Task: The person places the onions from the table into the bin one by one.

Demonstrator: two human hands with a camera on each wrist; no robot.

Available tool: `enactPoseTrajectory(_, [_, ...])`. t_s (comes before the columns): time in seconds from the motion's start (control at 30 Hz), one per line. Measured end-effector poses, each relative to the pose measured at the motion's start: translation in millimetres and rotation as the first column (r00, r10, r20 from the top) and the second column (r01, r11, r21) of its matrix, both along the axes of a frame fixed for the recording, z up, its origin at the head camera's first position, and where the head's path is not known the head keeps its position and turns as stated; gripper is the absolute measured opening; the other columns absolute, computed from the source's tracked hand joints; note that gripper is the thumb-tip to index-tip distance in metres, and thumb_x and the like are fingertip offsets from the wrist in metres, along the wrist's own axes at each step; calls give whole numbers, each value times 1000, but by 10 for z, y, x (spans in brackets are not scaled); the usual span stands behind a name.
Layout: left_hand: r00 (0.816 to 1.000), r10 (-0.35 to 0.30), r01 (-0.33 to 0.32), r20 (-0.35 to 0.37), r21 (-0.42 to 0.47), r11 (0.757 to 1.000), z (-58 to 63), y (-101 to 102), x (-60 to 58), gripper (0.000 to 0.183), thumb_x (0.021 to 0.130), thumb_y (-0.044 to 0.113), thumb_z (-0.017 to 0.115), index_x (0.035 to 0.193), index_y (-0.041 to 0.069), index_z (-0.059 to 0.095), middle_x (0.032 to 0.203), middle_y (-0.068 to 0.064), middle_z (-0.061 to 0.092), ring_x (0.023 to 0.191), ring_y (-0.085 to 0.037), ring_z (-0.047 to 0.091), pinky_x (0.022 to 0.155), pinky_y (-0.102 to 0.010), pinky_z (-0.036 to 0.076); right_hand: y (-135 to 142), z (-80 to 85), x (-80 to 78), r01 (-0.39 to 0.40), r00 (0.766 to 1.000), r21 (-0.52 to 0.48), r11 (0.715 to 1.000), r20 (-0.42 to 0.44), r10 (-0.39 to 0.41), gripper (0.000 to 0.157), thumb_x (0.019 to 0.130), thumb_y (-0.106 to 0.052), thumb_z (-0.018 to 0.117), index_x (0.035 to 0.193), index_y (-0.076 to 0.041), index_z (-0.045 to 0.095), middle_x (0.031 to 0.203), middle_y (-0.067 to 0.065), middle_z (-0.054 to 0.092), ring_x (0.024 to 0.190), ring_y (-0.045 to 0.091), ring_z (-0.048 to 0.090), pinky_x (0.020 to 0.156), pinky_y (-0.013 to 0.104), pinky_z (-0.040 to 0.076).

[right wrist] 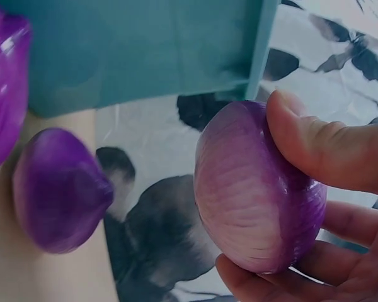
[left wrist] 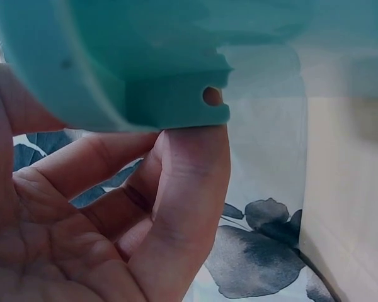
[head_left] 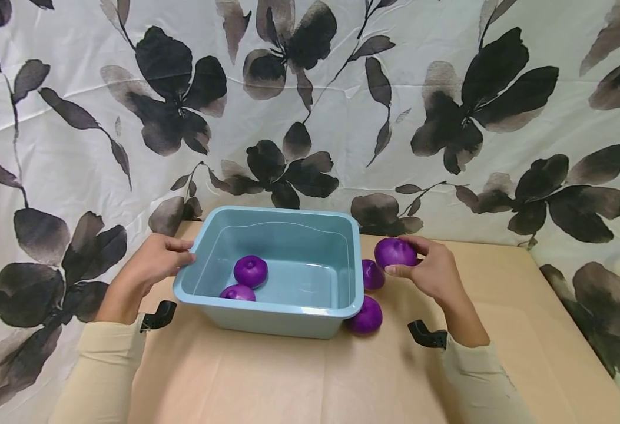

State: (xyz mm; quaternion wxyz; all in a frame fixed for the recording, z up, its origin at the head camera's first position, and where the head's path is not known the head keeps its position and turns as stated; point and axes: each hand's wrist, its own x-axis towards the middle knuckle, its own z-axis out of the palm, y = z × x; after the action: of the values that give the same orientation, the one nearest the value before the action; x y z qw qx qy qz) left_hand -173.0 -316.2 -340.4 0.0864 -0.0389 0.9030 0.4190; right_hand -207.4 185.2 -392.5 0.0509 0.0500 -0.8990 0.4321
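Note:
A light blue plastic tub (head_left: 272, 323) stands near the middle of the table, and two red onions lie inside it: one (head_left: 250, 271) farther back, the other (head_left: 238, 292) partly hidden by the front wall. My left hand (head_left: 153, 262) grips the tub's left rim; in the left wrist view the thumb (left wrist: 192, 182) presses up against the rim's lower edge. Right of the tub, my right hand (head_left: 439, 271) holds a red onion (right wrist: 258, 189) between thumb and fingers, raised above the table. Two more onions, a rear one (head_left: 372, 274) and a front one (head_left: 365, 318), sit against the tub's right side.
The table (head_left: 235, 377) has a tan covering. Behind it hangs a white cloth (head_left: 341, 129) with dark flower prints, close behind the tub's back rim. Black camera mounts, a left one (head_left: 158, 315) and a right one (head_left: 427, 334), stick out from the wrists.

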Motion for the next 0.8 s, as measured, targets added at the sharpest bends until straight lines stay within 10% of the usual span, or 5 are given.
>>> enactPoseTrajectory(0.8, [1000, 12, -11, 8, -13, 1000, 16, -8, -28, 48, 93, 14, 59, 134, -10, 54, 145, -27, 49, 116, -33, 62, 95, -51, 54, -326, 559, 58, -115, 993, -10, 993, -38, 114, 76, 71, -27, 90, 138, -13, 57, 135, 18, 59, 108, 42, 66, 86, 50, 58])
